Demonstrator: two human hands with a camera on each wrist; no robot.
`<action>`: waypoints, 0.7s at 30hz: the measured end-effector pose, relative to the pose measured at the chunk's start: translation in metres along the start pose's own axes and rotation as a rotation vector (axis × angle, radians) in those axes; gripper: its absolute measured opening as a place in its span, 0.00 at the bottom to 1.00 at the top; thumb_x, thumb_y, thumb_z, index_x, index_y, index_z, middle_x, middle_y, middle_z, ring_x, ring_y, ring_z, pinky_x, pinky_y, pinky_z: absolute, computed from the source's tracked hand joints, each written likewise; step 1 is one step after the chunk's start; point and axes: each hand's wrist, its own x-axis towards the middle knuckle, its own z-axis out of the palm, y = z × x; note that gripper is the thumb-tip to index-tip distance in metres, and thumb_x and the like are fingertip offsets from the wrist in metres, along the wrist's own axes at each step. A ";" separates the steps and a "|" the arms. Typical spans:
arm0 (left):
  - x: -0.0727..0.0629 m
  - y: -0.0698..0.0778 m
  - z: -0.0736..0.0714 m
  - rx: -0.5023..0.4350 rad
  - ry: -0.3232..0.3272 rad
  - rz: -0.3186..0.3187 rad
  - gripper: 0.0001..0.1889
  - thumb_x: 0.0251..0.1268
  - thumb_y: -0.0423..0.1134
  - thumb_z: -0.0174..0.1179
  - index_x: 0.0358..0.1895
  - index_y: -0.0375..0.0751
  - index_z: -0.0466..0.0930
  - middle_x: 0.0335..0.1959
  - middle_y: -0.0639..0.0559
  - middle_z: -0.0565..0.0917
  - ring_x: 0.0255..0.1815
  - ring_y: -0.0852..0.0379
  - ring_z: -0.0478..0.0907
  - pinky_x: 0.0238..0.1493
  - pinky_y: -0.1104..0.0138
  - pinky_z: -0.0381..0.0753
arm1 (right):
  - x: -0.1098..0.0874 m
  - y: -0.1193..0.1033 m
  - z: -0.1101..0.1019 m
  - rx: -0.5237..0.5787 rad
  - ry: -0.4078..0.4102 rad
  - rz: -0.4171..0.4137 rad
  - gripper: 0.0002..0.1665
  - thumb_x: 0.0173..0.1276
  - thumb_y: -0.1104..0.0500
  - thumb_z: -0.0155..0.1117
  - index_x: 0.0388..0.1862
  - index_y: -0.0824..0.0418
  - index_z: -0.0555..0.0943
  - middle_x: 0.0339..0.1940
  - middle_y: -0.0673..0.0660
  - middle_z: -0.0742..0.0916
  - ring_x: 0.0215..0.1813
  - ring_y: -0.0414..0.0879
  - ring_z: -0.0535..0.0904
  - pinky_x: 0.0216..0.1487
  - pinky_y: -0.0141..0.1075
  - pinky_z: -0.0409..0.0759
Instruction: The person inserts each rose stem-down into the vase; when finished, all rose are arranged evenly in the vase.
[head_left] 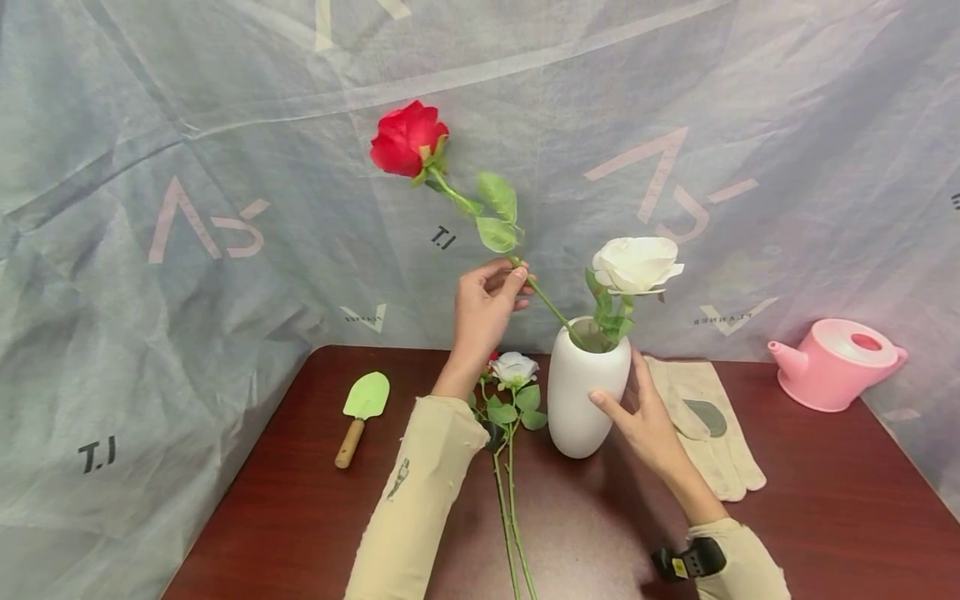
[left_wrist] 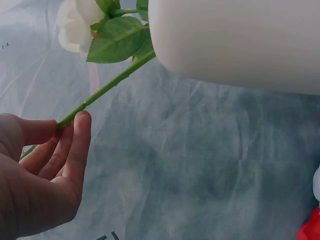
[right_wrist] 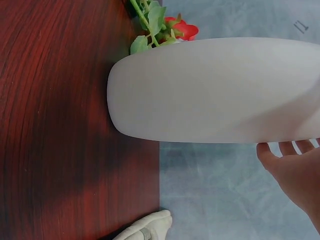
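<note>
My left hand [head_left: 483, 304] pinches the green stem of a red rose [head_left: 408, 140] between thumb and fingers, above and left of a white vase [head_left: 581, 408]. That stem slants down into the vase's mouth, its lower end hidden inside; the left wrist view shows the stem [left_wrist: 107, 87] passing through the fingertips. A white rose [head_left: 637, 265] stands in the vase, leaves at the rim. My right hand [head_left: 648, 417] holds the vase's right side, thumb on the front and fingers passing behind. In the right wrist view the vase [right_wrist: 200, 92] stands upright on the table.
Left of the vase, a white rose [head_left: 513, 368] and a partly hidden red rose lie with stems toward the front edge. A green trowel [head_left: 366, 400] lies at left. To the right are beige gloves [head_left: 720, 442] and a pink watering can [head_left: 832, 367]. A grey curtain hangs behind.
</note>
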 end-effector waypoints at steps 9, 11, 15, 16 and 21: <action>0.006 -0.018 0.015 0.177 -0.050 0.030 0.09 0.65 0.34 0.58 0.41 0.32 0.83 0.33 0.44 0.85 0.31 0.53 0.82 0.34 0.66 0.82 | -0.001 -0.001 0.001 0.012 0.004 -0.011 0.51 0.64 0.62 0.63 0.75 0.46 0.43 0.73 0.55 0.56 0.72 0.49 0.53 0.65 0.44 0.59; 0.006 -0.020 0.017 0.238 -0.058 0.030 0.08 0.64 0.35 0.60 0.40 0.34 0.83 0.31 0.47 0.85 0.30 0.56 0.82 0.33 0.68 0.81 | -0.001 -0.003 0.001 0.018 0.000 -0.007 0.51 0.64 0.63 0.63 0.75 0.48 0.43 0.74 0.55 0.55 0.72 0.49 0.52 0.65 0.42 0.60; 0.007 -0.022 0.022 0.428 -0.114 0.016 0.09 0.63 0.38 0.61 0.40 0.38 0.85 0.36 0.50 0.85 0.38 0.58 0.81 0.41 0.68 0.79 | -0.002 -0.015 0.004 0.044 -0.015 0.002 0.51 0.65 0.64 0.63 0.76 0.56 0.41 0.74 0.58 0.53 0.72 0.52 0.52 0.65 0.46 0.59; 0.008 -0.022 0.022 0.500 -0.166 -0.006 0.11 0.64 0.41 0.60 0.43 0.38 0.84 0.43 0.49 0.83 0.46 0.57 0.79 0.47 0.66 0.76 | -0.003 -0.019 0.004 0.046 -0.018 0.004 0.51 0.65 0.64 0.62 0.75 0.58 0.40 0.74 0.59 0.53 0.72 0.52 0.51 0.65 0.48 0.59; -0.001 -0.020 0.017 0.761 -0.526 -0.181 0.28 0.70 0.59 0.43 0.62 0.44 0.73 0.69 0.44 0.60 0.70 0.50 0.55 0.66 0.56 0.58 | -0.007 -0.034 0.005 0.020 -0.014 0.001 0.50 0.66 0.64 0.61 0.75 0.60 0.39 0.74 0.60 0.52 0.72 0.52 0.49 0.65 0.49 0.57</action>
